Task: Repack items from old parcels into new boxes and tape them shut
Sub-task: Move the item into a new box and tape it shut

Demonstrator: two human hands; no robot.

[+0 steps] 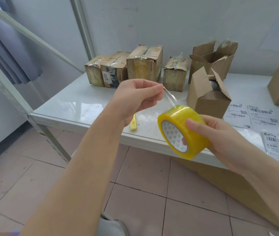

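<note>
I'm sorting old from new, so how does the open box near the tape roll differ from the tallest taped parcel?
The open box has its flaps up; the tall parcel is closed. The box is bare cardboard; the parcel is wrapped in crinkled tape. The box stands farther forward; the parcel sits by the wall. Both are brown cardboard.

Yellow tape roll [184,132], brown cardboard boxes [144,63], white table [77,99], black-barcoded white labels [261,116]
</note>
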